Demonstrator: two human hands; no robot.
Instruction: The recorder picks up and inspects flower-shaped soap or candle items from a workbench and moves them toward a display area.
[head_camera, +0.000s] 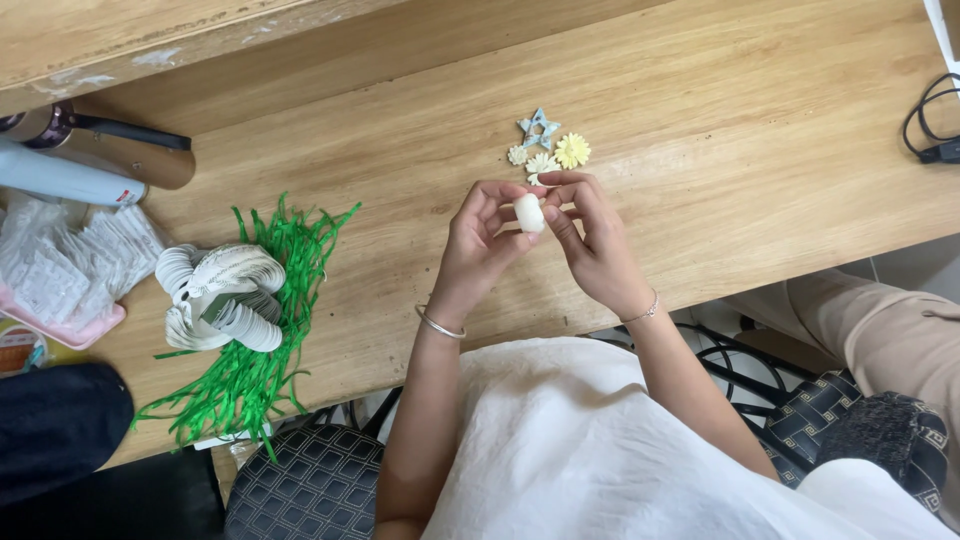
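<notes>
Resting between the fingertips of both hands, a small white lump (529, 212) is sitting just above the near middle of the wooden table (760, 130). The left hand (480, 240) is curling around it from the left, thumb and fingers pinching its side, while the right hand (590, 235) is closing on it from the right, fingertips meeting over its top. Both hands are gripping it, neither one open. It is looking light and smooth, probably soft enough to dent, so a gentle pinch across its rounded sides seems the safest hold; whether it is clay, wax or foam I cannot tell.

Just beyond the hands, a cluster of small moulded flowers (560, 155) and a pale blue star (539, 127) are lying on the table. Well apart to the left, a stack of white paper strips (220, 295) is resting on a bundle of green shredded strands (250, 380). At the far right edge, a black cable (935, 125) is looping.
</notes>
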